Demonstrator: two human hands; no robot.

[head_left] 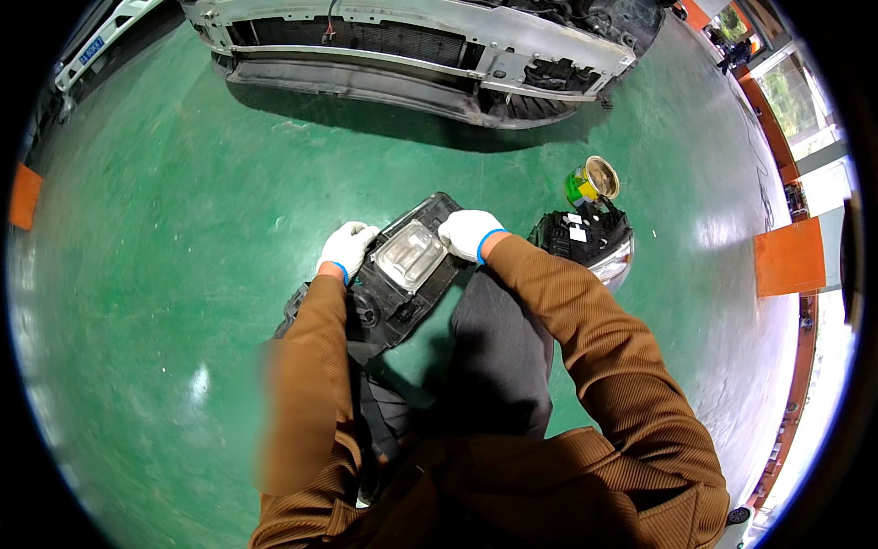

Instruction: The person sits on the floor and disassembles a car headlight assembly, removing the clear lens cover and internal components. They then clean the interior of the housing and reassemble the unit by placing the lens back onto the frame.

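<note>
You are holding a car headlamp unit (409, 265) between your two hands, low in front of your knees and above the green floor (165, 274). It is a black housing with a clear, squarish lens piece at its middle, and it is lying tilted, its far corner pointing away from you and to the right. Your left hand (346, 249), in a white glove with a blue cuff, is gripping the unit's left edge, fingers curled down over the rim. Your right hand (469, 233), gloved the same way, is closing over the upper right edge, fingers bent around the housing just beside the lens. Both brown ribbed sleeves are coming up from the lower edge of the view, and your grey-trousered knee is sitting under the right forearm.

Just beside your right wrist, a second headlamp (590, 242) is lying on the floor, black at the back with a silvery lens side turned to the right. Touching or nearly touching its far end, a small open tin (592, 180) with a green and yellow wall is standing tilted. Well apart, at the top of the view, the stripped front end of a car (412, 55) is showing its bare bumper beam and grille opening.
</note>
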